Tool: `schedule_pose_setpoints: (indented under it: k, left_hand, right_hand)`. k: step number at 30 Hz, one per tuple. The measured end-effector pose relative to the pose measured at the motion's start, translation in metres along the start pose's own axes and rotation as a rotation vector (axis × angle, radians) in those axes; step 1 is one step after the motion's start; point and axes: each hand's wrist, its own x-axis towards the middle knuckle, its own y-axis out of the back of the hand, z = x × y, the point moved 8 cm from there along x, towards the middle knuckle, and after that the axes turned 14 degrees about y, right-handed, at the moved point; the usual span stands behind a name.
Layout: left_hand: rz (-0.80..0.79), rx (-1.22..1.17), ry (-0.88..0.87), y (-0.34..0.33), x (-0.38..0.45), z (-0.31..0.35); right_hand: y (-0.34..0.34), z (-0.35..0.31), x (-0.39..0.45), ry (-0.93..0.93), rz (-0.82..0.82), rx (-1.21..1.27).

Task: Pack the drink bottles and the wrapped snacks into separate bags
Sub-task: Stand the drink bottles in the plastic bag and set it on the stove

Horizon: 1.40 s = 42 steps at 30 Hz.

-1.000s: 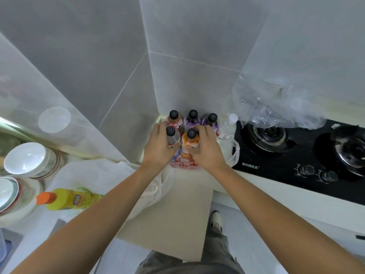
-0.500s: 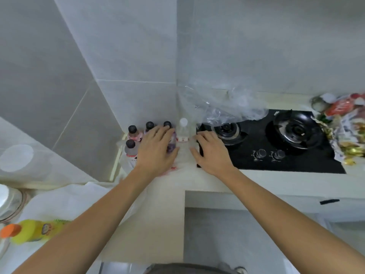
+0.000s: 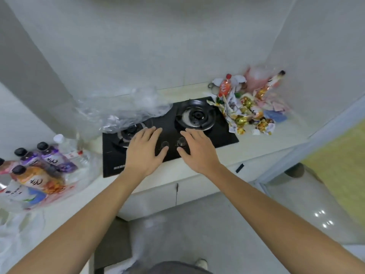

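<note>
1. Counter (image 3: 177, 173): pale, runs left to right under a grey tiled wall.
2. Hob (image 3: 221, 133): black, two burners, two knobs at its front edge, set into the counter at centre.
3. Clear bag (image 3: 122, 111): crumpled, lies over the hob's left burner and the counter behind it. Nothing seen inside.
4. Bottle bag (image 3: 83, 171): clear plastic, on the counter left of the hob, well apart from the snacks. It holds the bottles (image 3: 39, 180).
5. Bottle count: six caps visible, five black and one white; the leftmost bottle is cut by the frame edge. Long axes look tilted, caps toward the wall and up-left, bases toward the counter edge; wide-angle lens, so true lean uncertain. Labels: two purple, one orange, one pinkish; the white-capped one is clear.
6. Snacks (image 3: 248, 113): loose heap on the counter right of the hob, against the corner. Gold, white and pink wrappers; pieces too many and too jumbled to count.
7. Red bottle (image 3: 224, 88): one, red cap, at the heap's back left, cap pointing toward the wall.
8. Left hand (image 3: 144, 149): palm down over the hob's front, fingers spread and straight, holding nothing.
9. Right hand (image 3: 197, 149): palm down beside it, fingers spread, holding nothing. Contact with knobs cannot be told.
</note>
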Motion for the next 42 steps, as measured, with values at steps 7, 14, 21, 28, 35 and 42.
schedule_pose_setpoints:
  k: [7,14,21,28,35,42]
  left_hand:
    - [-0.023,-0.055,-0.159,-0.033,0.04,0.149]
    - [-0.071,-0.108,-0.207,-0.091,0.107,0.238]
    - [-0.129,-0.182,-0.2,-0.158,0.21,0.304]
    - [-0.153,-0.116,-0.133,-0.194,0.312,0.34]
    - [-0.159,-0.107,0.019,-0.231,0.39,0.358]
    - [-0.18,-0.088,0.273,-0.267,0.443,0.356]
  right_hand:
    - [0.058,0.127,-0.055,-0.187,0.017,-0.034]
    - [0.08,0.249,-0.07,-0.315,0.048,-0.065]
    - [0.083,0.385,-0.044,-0.4,0.062,-0.043]
    - [0.086,0.511,-0.014,-0.515,-0.043,-0.022]
    - [0.088,0.627,0.032,-0.545,-0.039,0.033]
    - [0.074,0.74,0.081,-0.702,0.105,0.238]
